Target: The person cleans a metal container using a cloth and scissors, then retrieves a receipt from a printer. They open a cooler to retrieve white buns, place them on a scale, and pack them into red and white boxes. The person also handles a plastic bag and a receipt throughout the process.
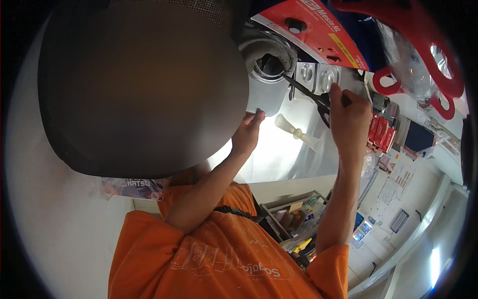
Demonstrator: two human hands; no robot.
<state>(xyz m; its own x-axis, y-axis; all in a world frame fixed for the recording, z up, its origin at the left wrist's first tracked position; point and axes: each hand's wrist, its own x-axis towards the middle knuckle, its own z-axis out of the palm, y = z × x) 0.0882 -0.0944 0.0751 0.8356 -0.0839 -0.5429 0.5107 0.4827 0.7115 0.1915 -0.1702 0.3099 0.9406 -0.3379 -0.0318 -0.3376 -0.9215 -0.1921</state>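
My left hand (248, 132) grips the lower edge of a grey metal container (267, 95), thumb on its near side; its fingers are partly hidden by the large dark blurred shape. The container's round rim (267, 78) surrounds dark content, and a grey cloth (287, 56) is draped around its top. My right hand (351, 116) is closed on the handles of a black scissors-like tool (304, 89), whose tip meets the container's rim. A pale translucent plastic piece, narrow in the middle (297, 132), lies on the shiny metal worktop (317, 157) between my hands.
A large dark blurred round object (145, 89) blocks the upper left. A machine with a red panel and knob (313, 33) stands beyond the container. Steel lidded pans (317, 76) sit beside it. Red handles (388, 80) hang at upper right. An open drawer (295, 213) holds packages below the worktop.
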